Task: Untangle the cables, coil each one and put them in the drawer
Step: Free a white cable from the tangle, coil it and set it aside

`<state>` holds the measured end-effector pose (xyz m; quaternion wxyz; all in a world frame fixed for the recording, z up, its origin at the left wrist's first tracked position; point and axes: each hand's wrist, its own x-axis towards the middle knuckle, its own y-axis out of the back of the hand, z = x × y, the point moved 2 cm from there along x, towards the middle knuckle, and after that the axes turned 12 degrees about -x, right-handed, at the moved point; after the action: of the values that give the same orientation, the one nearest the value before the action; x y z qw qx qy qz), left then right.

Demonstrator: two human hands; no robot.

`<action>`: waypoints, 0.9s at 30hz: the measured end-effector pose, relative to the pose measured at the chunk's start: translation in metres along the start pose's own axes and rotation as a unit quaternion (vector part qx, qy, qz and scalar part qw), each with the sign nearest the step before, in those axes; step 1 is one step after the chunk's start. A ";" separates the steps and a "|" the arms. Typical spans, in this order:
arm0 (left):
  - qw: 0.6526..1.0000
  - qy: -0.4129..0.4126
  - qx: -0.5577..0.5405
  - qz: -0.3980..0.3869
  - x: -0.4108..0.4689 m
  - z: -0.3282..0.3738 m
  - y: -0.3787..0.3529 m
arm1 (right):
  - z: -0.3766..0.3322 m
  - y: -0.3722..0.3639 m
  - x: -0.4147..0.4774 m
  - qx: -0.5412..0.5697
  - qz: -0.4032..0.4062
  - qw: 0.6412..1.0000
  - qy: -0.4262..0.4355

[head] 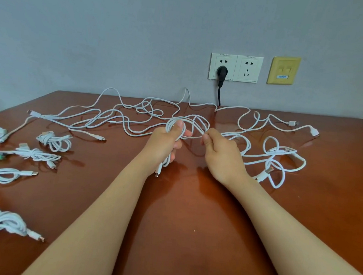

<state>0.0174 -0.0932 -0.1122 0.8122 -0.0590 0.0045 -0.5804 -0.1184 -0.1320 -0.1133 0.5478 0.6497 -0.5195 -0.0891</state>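
Finished coils (53,143) were laid aside on the bench (192,218) at near left. A half-wound cable (171,125) was clasped in the left grip (165,142), so its loops were kept together; its free run was pinched by the right grip (220,152) for feeding. Beyond, a tangle (118,116) was left loose

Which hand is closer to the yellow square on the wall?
Right. The right hand is below-left of the yellow wall plate; the left hand, gripping a coil, is farther left.
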 end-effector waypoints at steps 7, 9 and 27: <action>0.999 -0.027 -0.011 -0.012 -0.003 0.004 -0.008 | -0.009 -0.003 -0.002 -0.034 -0.034 0.998 0.038; 0.999 -0.037 0.006 -0.021 -0.003 0.004 -0.011 | -0.010 -0.004 -0.003 -0.047 -0.051 0.996 0.047; 0.995 -0.022 0.043 0.090 0.004 0.001 -0.002 | -0.023 -0.007 -0.004 -0.188 -0.056 0.972 0.132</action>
<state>0.0166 -0.0978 -0.1105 0.8628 -0.0362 -0.0328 -0.5032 -0.1007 -0.1155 -0.1117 0.7182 0.5690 -0.3792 -0.1291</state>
